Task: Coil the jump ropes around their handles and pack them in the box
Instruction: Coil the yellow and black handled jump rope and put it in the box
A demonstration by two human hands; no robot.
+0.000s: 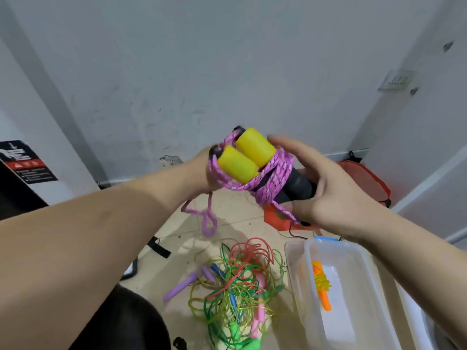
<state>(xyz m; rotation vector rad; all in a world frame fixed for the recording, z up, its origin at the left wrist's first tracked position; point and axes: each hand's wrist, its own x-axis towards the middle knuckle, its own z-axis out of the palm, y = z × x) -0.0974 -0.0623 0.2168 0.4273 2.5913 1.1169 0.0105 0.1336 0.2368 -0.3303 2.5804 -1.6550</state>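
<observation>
Two jump-rope handles (pixel 246 154), yellow at the top and black below, are held side by side in mid-air. A pink braided rope (pixel 274 176) is wound several times around them, and its loose end (pixel 208 218) dangles in a loop. My right hand (pixel 326 188) grips the black lower ends of the handles. My left hand (pixel 204 170) sits behind the yellow ends with the pink rope looped over it; its fingers are hidden. A clear plastic box (pixel 310 286) on the floor at lower right holds one coiled orange-handled rope (pixel 321 284).
A tangled heap of thin green, yellow and red ropes (pixel 237 281) with purple, pink, blue and green handles lies on the tiled floor left of the box. A red bag (pixel 366 180) sits by the wall behind my right hand. A dark object lies at lower left.
</observation>
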